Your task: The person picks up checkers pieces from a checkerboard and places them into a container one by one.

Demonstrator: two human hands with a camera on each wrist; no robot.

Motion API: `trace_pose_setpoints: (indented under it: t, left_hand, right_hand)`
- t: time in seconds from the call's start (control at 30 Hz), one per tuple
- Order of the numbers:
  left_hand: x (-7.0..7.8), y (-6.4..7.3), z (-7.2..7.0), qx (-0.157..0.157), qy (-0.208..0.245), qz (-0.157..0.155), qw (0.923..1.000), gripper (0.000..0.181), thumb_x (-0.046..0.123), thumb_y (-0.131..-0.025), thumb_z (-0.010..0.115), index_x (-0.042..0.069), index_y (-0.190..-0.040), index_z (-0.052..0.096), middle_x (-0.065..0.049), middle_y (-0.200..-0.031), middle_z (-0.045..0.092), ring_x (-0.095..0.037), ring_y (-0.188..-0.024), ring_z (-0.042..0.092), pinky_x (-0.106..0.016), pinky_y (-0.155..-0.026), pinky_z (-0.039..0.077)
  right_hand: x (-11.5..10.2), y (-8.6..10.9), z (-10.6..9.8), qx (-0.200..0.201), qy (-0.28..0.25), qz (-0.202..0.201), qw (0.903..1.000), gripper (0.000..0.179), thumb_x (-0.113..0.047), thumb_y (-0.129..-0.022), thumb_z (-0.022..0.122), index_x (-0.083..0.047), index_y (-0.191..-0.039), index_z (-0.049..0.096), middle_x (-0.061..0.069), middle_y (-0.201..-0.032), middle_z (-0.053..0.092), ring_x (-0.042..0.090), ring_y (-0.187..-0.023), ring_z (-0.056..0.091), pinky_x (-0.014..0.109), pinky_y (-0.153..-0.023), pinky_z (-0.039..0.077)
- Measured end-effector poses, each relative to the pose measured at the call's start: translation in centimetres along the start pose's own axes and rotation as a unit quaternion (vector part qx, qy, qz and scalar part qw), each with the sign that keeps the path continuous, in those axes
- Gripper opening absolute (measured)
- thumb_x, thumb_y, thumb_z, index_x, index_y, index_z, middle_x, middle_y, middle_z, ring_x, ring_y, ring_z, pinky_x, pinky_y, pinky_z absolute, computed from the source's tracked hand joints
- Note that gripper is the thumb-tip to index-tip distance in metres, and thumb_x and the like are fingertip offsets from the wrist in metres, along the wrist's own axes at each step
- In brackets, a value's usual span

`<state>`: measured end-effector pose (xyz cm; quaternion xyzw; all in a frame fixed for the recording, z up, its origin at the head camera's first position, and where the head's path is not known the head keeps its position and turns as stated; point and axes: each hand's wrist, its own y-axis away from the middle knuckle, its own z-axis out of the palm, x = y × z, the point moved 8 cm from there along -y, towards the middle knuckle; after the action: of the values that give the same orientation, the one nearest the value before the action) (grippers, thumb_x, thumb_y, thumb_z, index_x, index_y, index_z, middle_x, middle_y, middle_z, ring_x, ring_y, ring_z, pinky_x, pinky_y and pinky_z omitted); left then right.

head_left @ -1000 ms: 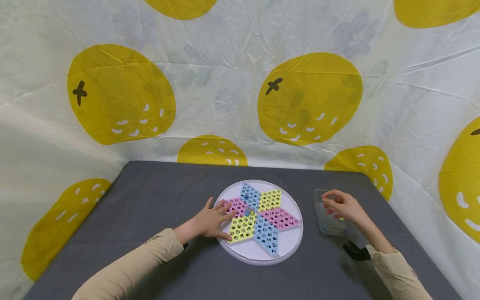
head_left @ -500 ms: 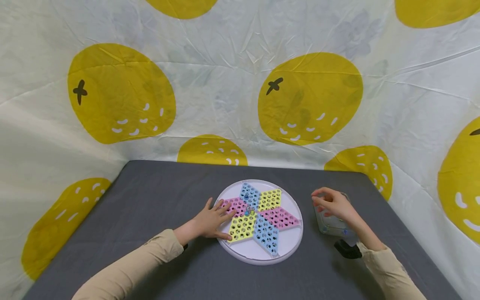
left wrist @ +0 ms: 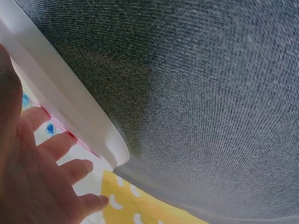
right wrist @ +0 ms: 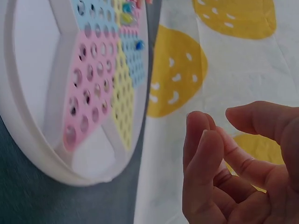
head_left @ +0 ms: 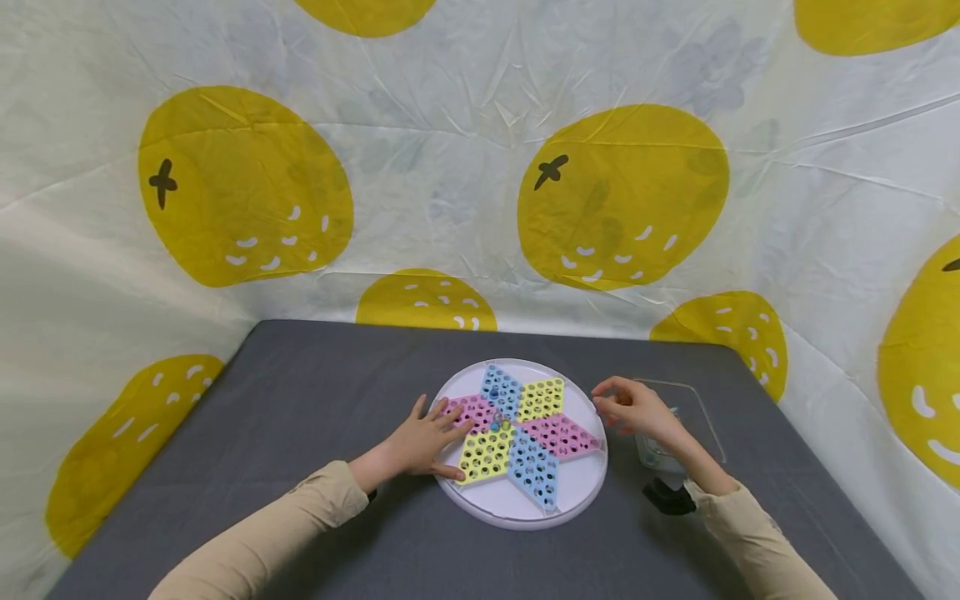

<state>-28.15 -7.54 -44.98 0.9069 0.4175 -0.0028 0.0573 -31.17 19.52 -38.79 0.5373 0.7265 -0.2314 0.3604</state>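
A round white Chinese checkers board (head_left: 521, 502) with a pink, yellow and blue star of holes lies on the dark table. A few glass marbles (head_left: 495, 425) sit near the star's middle. My left hand (head_left: 423, 437) rests spread on the board's left side, its fingertips touching the pink section in the left wrist view. My right hand (head_left: 636, 410) hovers beside the board's right rim. In the right wrist view its fingers (right wrist: 205, 149) are bent toward the thumb with a small gap. No marble shows there, but the inner fingertips are partly hidden.
A clear plastic box (head_left: 716, 429) stands right of the board, partly behind my right hand and forearm, with small things inside that are hard to make out. A single blue marble (head_left: 493, 393) sits in the far blue section. A patterned cloth (head_left: 450, 192) hangs behind the table.
My right hand has moved left from above the clear box to beside the board's right rim. The left hand and the board have stayed in place.
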Motion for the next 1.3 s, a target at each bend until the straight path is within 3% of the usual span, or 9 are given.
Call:
trace_pose_setpoints:
  t: [0.17,0.5,1.0,1.3]
  left_hand:
    - [0.1,0.2,0.0,0.005,-0.003,-0.003,1.0,0.08,0.066,-0.076,0.048,0.019,-0.139,0.033,-0.009,-0.146,0.028,-0.037,-0.134,0.023,-0.062,-0.101,0.017]
    - [0.3,0.3,0.0,0.009,-0.013,-0.001,0.9999,0.079,0.065,-0.077,0.047,0.019,-0.139,0.033,-0.01,-0.146,0.029,-0.039,-0.132,0.025,-0.061,-0.101,0.02]
    - [0.2,0.1,0.3,0.007,-0.03,-0.007,0.9995,0.078,0.067,-0.078,0.043,0.021,-0.14,0.03,-0.009,-0.146,0.028,-0.038,-0.132,0.027,-0.06,-0.101,0.02]
    - [0.4,0.3,-0.2,0.005,-0.032,-0.006,0.9995,0.077,0.065,-0.079,0.044,0.02,-0.14,0.03,-0.009,-0.146,0.028,-0.038,-0.131,0.029,-0.06,-0.1,0.022]
  right_hand:
    - [-0.3,-0.5,1.7,-0.018,0.001,-0.011,0.9998,0.03,-0.026,-0.088,0.055,-0.002,-0.107,0.054,0.021,-0.086,0.064,0.026,-0.071,0.064,0.034,-0.054,0.05]
    - [-1.6,-1.9,4.4,-0.045,-0.005,-0.026,0.9987,0.027,-0.019,-0.088,0.056,0.001,-0.106,0.054,0.022,-0.083,0.064,0.03,-0.068,0.063,0.04,-0.054,0.051]
    - [-2.0,-5.1,6.9,-0.055,-0.021,0.008,0.9983,0.024,-0.019,-0.087,0.055,-0.002,-0.104,0.056,0.021,-0.085,0.065,0.029,-0.069,0.064,0.04,-0.058,0.051]
    - [-2.4,-6.8,8.3,-0.068,-0.036,-0.014,0.9969,0.018,-0.016,-0.087,0.056,-0.002,-0.099,0.057,0.023,-0.084,0.064,0.031,-0.067,0.064,0.043,-0.059,0.051]
